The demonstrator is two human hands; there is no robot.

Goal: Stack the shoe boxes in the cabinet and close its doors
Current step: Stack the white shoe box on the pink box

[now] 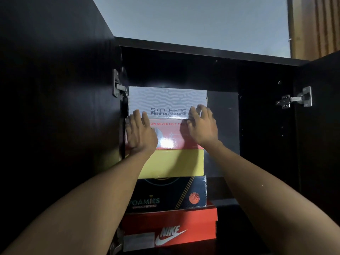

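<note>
Both hands, left hand [140,132] and right hand [201,126], press straight fingers against the top shoe box [167,103] atop a five-high cabinet stack, which uneven pushing could topple.

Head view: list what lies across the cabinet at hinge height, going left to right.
Left door → left hinge → grey Skechers Performance box → dark back panel → right hinge → right door.

Both arms stretched up and forward, left hand [140,132] and right hand [202,126] flat, fingers straight, spread
</note>
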